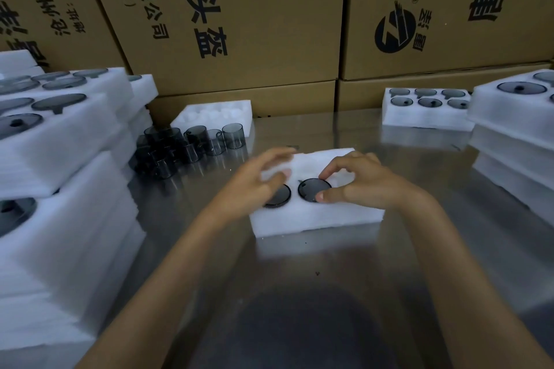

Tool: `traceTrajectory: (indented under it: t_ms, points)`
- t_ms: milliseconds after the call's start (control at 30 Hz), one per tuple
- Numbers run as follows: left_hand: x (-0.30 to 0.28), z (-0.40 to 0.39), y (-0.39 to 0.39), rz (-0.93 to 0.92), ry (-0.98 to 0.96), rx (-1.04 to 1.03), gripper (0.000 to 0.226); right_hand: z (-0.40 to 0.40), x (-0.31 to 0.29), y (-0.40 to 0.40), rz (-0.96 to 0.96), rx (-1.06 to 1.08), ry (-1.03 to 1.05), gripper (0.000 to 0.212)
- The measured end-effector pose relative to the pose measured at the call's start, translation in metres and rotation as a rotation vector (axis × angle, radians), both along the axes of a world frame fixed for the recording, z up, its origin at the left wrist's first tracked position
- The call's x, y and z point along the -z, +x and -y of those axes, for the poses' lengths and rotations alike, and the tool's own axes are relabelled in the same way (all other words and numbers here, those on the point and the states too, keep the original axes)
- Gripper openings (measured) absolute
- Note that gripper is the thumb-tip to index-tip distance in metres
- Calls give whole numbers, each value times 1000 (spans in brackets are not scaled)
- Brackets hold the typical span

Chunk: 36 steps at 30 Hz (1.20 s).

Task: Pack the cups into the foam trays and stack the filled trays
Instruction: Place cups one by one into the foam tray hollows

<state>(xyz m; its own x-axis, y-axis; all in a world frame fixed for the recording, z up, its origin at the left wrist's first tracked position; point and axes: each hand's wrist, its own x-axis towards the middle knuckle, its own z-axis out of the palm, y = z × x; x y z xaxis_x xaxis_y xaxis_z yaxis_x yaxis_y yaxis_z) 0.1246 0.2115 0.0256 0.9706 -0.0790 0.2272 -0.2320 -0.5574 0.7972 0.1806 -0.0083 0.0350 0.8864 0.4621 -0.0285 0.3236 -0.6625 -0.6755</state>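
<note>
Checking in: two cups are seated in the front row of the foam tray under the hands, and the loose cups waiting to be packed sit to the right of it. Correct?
Not quite. The head view shows the loose cups to the left of the foam tray, not the right. The rest holds: two cups, one and another, sit in its front row under the left hand and right hand.

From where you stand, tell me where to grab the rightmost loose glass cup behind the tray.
Take the rightmost cup by its round wall, coming from the right, probably with the right hand. It stands upright at the end of the row; another cup crowds its left side, so the right side is free.
</note>
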Motion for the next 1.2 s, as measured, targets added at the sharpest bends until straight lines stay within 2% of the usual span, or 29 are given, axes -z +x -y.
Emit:
traceTrajectory:
  t_ms: [67, 133, 233, 333, 433, 600, 667, 833, 967, 1067, 1200]
  points:
    - [2, -27, 4, 160, 73, -282, 40, -2, 4, 3, 50, 80, 127, 15]
    - [12, -62, 9, 208, 174, -589, 52, -3, 9, 10, 144, 228, 213, 12]
    - [38, -110, 9, -33, 191, -924, 75, -2, 15, 21, 153, 385, 253, 14]
    - [58, -133, 13, -137, 143, -983, 77, 0, 25, 27, 80, 433, 231, 25]
    - [62, -135, 19, -79, 123, -998, 73, 1, 31, 30, 6, 420, 310, 24]
    - [63, -130, 15, 73, 97, -1090, 35, 2, 30, 33, -68, 373, 315, 19]
    - [64, -128, 15, 114, 121, -1101, 32, 4, 28, 34, -73, 385, 322, 22]
    - [60, -118, 14, 215, 81, -1003, 30, 5, 17, 29, -44, 413, 381, 19]
    - [28, -80, 11, 274, -98, -706, 34, 11, 2, 22, -14, 336, 380, 23]
    - [-2, -37, 7, 207, -187, -333, 51, 19, -9, 17, -19, 237, 409, 23]
    - [-16, 25, 11, 132, -40, -42, 69, 26, -22, 12, -19, 121, 509, 21]
